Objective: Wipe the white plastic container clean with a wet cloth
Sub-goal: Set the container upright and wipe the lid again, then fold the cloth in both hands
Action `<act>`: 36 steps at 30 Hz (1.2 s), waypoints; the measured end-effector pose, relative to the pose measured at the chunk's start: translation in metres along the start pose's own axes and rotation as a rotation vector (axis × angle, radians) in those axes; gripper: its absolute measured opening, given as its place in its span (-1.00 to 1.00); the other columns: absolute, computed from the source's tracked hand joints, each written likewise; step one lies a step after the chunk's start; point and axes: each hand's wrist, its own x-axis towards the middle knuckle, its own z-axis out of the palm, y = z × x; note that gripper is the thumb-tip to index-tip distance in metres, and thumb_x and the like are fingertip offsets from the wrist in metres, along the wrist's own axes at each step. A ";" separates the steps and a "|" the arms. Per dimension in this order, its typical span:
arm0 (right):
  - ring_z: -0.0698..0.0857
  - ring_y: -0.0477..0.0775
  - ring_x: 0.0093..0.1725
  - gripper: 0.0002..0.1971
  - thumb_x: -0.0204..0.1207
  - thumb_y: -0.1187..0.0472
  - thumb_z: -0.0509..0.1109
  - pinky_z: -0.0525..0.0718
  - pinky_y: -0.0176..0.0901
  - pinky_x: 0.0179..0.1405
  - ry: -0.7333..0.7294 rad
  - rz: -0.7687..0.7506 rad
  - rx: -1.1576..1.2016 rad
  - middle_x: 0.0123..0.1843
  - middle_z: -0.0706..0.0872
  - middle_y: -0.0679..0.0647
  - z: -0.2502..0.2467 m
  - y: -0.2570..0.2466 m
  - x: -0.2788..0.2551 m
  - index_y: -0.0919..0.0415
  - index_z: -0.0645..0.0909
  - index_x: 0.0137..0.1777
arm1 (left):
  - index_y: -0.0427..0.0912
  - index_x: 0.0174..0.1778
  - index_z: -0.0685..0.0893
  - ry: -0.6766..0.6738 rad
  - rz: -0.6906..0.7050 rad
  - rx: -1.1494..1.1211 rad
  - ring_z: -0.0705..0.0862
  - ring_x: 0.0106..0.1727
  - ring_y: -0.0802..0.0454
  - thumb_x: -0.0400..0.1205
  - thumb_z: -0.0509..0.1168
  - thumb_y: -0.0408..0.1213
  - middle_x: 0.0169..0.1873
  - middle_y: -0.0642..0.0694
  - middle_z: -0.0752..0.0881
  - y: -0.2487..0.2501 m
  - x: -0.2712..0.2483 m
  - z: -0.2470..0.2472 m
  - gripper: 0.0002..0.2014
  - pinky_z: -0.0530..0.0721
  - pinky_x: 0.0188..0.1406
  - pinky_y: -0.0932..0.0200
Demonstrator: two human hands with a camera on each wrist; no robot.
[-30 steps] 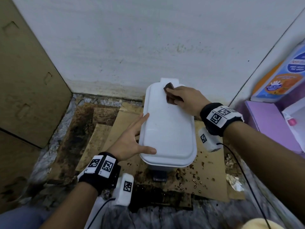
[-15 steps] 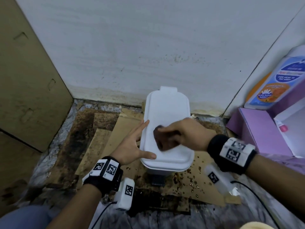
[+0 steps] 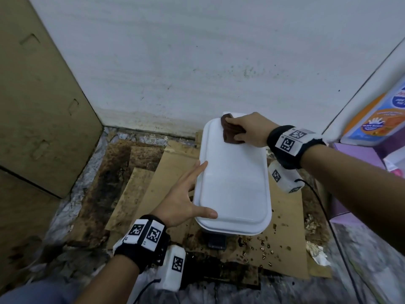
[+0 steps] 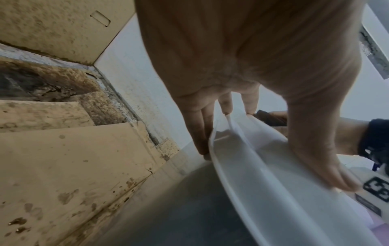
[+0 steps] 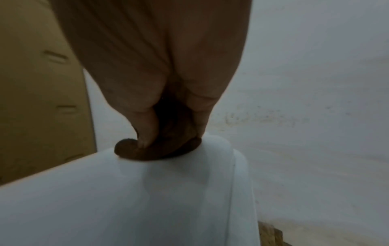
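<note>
The white plastic container [image 3: 233, 183] stands on stained cardboard sheets [image 3: 166, 172] laid on the floor, close to the white wall [image 3: 197, 62]. Its long axis runs from the person toward that wall, lid face up. The right hand [image 3: 249, 130] pinches a brown cloth [image 3: 230, 133] and presses it onto the lid's far right corner, near the wall. The left hand [image 3: 182, 200] lies spread and straight-fingered against the container's left edge, thumb on the near left corner of the lid.
</note>
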 end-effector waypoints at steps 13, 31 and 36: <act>0.53 0.27 0.43 -0.47 0.64 0.20 0.27 0.48 0.17 0.36 -0.035 -0.252 0.106 0.48 0.54 0.18 0.066 -0.073 -0.093 -0.07 0.31 0.60 | 0.32 0.49 0.44 0.125 0.003 -0.138 0.58 0.44 0.19 0.15 0.76 -0.19 0.43 0.22 0.61 0.004 -0.009 0.006 0.00 0.63 0.11 0.43; 0.68 -0.06 0.01 -0.76 0.54 0.13 0.45 0.60 -0.29 -0.01 0.263 -0.106 0.582 -0.01 0.71 -0.24 0.029 -0.072 -0.174 -0.04 0.65 0.19 | -0.08 -0.06 0.61 0.178 0.154 -0.152 0.72 0.08 0.20 0.53 0.52 -0.40 -0.13 0.17 0.80 0.069 -0.042 0.027 -0.77 0.62 0.22 0.09; 0.72 -0.07 -0.13 -0.76 0.51 -0.11 0.43 0.62 -0.31 -0.18 0.186 0.037 0.683 -0.13 0.74 -0.13 0.002 -0.056 -0.206 -0.01 0.67 0.06 | -0.17 -0.13 0.48 0.145 0.226 -0.267 0.69 -0.05 -0.08 0.60 0.37 -0.60 -0.12 -0.26 0.69 0.113 -0.044 0.037 -0.74 0.72 -0.03 0.04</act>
